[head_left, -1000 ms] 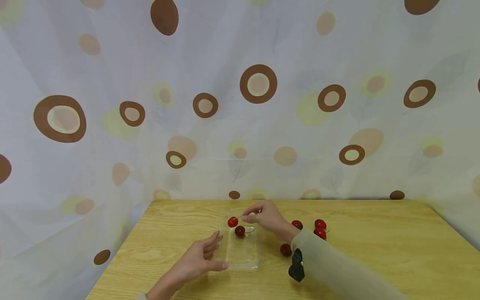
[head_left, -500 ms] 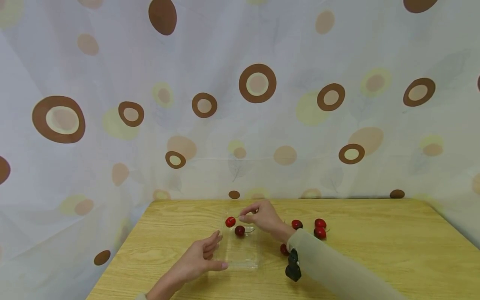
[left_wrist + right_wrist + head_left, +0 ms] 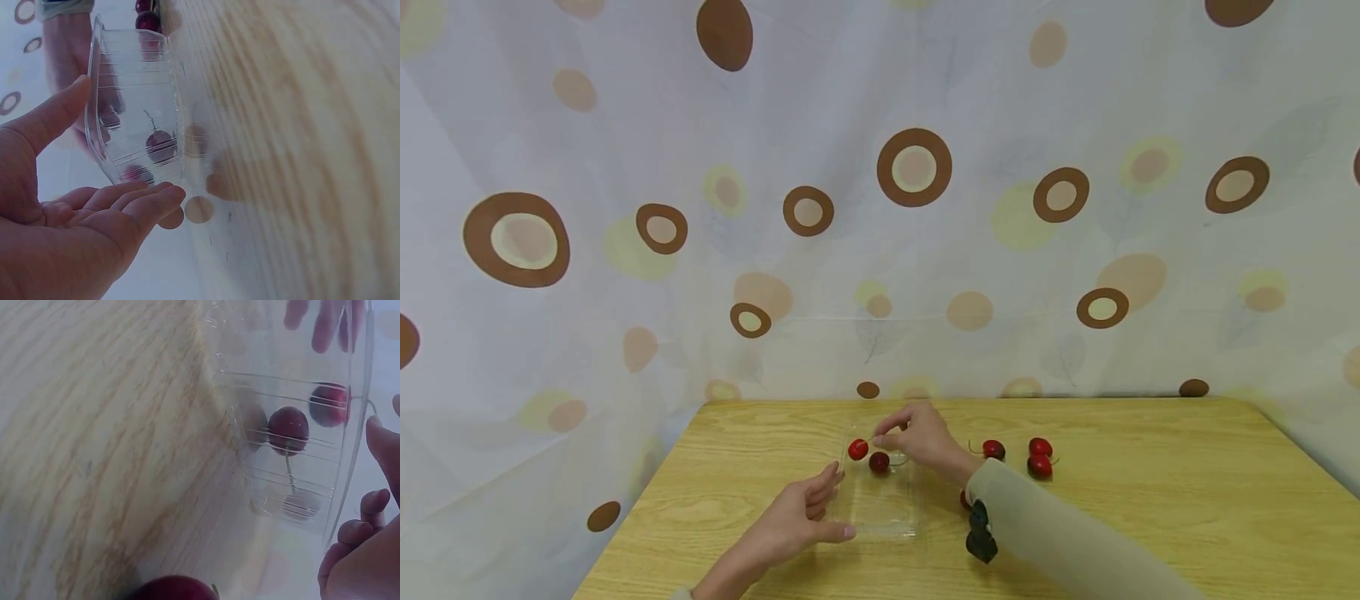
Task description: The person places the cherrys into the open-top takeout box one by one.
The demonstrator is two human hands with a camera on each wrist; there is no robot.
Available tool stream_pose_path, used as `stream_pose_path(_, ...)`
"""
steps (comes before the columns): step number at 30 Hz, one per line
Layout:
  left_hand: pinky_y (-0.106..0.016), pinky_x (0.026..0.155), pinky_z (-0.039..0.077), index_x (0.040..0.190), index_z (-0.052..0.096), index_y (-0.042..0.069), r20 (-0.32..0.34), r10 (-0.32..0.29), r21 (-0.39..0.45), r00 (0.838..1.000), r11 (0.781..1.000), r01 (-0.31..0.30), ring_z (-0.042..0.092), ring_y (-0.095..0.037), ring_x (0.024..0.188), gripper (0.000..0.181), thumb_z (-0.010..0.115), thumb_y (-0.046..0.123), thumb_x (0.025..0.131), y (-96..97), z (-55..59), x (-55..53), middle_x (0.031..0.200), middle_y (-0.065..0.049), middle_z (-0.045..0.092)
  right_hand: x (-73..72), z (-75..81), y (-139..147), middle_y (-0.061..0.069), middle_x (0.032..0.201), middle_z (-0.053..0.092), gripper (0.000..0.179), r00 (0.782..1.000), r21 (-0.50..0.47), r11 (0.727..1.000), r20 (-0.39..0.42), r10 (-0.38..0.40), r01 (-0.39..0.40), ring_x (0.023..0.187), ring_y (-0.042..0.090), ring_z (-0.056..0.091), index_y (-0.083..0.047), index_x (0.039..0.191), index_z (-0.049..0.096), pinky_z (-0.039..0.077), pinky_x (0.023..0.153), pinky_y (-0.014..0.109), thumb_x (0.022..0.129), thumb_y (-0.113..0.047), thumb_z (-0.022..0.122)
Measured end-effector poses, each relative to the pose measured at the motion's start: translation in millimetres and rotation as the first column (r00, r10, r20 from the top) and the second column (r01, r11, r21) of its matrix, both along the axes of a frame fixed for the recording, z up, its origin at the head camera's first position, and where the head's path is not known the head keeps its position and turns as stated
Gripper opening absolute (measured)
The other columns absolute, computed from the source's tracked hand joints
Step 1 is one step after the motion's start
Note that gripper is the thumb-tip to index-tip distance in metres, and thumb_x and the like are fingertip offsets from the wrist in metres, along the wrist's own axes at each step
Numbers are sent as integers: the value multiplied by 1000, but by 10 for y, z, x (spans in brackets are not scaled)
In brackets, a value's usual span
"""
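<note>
A clear plastic box (image 3: 886,530) rests on the wooden table. My right hand (image 3: 925,437), over its far end, pinches the thin stem of a bright red cherry (image 3: 858,449) between thumb and forefinger. Through the clear wall, the right wrist view shows this cherry (image 3: 330,405) hanging below the rim level, higher than a dark cherry (image 3: 289,430) that lies on the box floor with its stem out to one side. My left hand (image 3: 797,517) is at the box's left side, its fingers extended along the wall and its thumb (image 3: 59,115) by the rim.
To the right of the box lie more cherries: one with its stem to the left (image 3: 993,450) and a touching pair (image 3: 1040,467). Another cherry (image 3: 964,500) is mostly hidden by my right sleeve and the black wrist device (image 3: 981,533). A patterned curtain (image 3: 880,350) stands behind the table.
My right hand has shifted slightly left, carrying the bright red cherry left and then lower into the box. My left hand and the dark cherry have stayed in place.
</note>
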State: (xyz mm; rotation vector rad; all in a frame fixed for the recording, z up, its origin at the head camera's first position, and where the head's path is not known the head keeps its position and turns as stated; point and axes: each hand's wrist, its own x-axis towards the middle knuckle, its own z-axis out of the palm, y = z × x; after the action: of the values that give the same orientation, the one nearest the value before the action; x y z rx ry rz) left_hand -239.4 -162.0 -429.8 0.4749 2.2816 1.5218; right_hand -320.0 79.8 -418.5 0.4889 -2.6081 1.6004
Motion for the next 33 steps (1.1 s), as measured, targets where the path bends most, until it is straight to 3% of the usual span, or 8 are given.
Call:
stream_pose_path(8,-62,118,35,165,17,-6,-13,-6,4,1000,1000,6,30,-52,150,100,83,20,95,9,4,10,166,-28,28,77,81,215,6,123,69,15,999,-8,1000,38,1,-1,116,31,59,-9,104,85,55,95,48,89,-10,86)
stream_pose_path(14,-59,118,35,165,18,-7,-26,-2,4,1000,1000,2,31,-51,150,99,83,18,94,20,7,15,166,-27,30,198,225,621,8,119,72,13,1000,0,1000,7,13,-13,109,36,60,-9,105,84,53,93,52,94,-15,83)
stream_pose_path(16,-59,118,36,165,18,-7,-29,-2,2,1000,1000,2,31,-50,150,99,83,18,94,19,4,14,166,-26,30,245,259,772,7,119,71,15,1000,24,1000,-11,11,-10,115,34,61,-9,107,84,52,101,54,95,-18,82)
stream_pose_path(19,-58,118,36,165,18,-6,-31,-2,-3,1000,1000,2,31,-50,150,100,84,18,94,19,-2,13,166,-26,29,302,292,999,8,110,69,17,1000,68,998,-29,-2,4,95,29,56,-10,108,83,51,83,45,95,-20,82)
stream_pose_path(23,-59,117,37,165,18,-6,-32,-1,-10,999,1000,1,32,-50,149,101,84,18,93,19,-8,12,166,-26,30,382,304,1297,6,97,63,18,998,98,994,-39,-47,50,80,24,43,-9,108,83,38,67,39,95,-22,82)
stream_pose_path(28,-59,117,37,165,18,-6,-26,2,-16,1000,1000,-3,32,-50,150,100,84,19,93,14,-10,9,166,-26,31,503,276,1617,7,86,56,21,995,95,990,-18,-102,103,75,22,42,-7,109,83,37,62,35,94,-22,82)
stream_pose_path(33,-59,117,37,165,19,-5,-28,6,-22,1000,1000,-6,32,-50,150,100,84,19,93,18,-3,11,166,-25,31,618,189,1904,6,99,65,25,985,147,975,17,-174,169,83,20,45,-7,111,83,41,65,34,94,-25,83)
